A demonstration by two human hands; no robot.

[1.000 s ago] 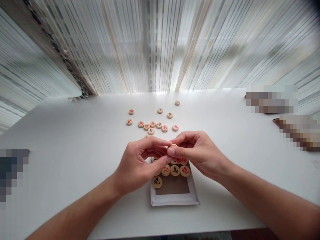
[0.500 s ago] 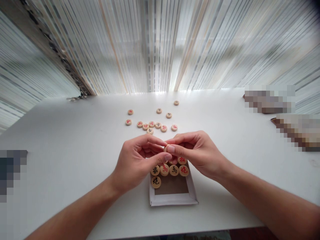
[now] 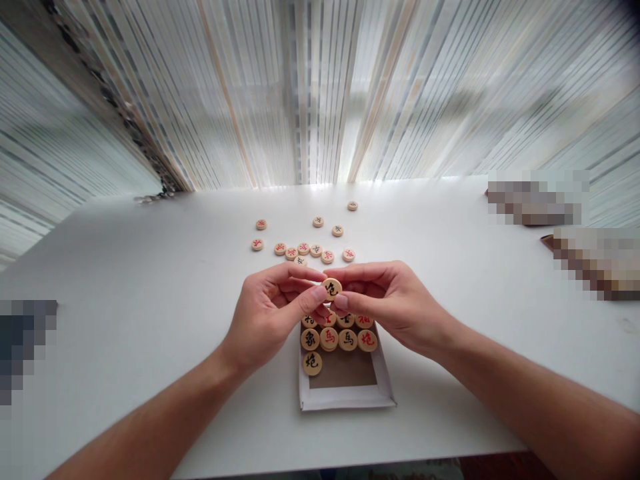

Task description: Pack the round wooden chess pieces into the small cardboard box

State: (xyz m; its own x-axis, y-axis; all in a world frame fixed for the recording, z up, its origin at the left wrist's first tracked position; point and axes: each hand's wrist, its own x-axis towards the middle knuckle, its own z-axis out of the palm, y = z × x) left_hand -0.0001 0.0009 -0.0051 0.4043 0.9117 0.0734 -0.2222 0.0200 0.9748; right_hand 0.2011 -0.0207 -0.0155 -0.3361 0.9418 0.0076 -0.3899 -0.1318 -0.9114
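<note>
Both hands meet above a shallow cardboard box (image 3: 345, 398) on the white table. My left hand (image 3: 267, 317) and my right hand (image 3: 387, 300) pinch one round wooden chess piece (image 3: 332, 288) between their fingertips; its face shows a black character and is turned toward me. Inside the box lie several wooden pieces (image 3: 339, 339) with red or black characters, in rows at the far end, and a single piece (image 3: 311, 363) sits nearer me on the left. The box's near half shows bare brown bottom.
Several loose wooden pieces (image 3: 310, 249) lie scattered on the white table (image 3: 150, 280) beyond my hands. Blurred-out objects sit at the right edge (image 3: 590, 260) and left edge (image 3: 25, 347). Striped curtains hang behind the table.
The piece held between my fingertips has been turned, so its black character now faces me. Both hands shifted slightly; more pieces in the box show beneath them.
</note>
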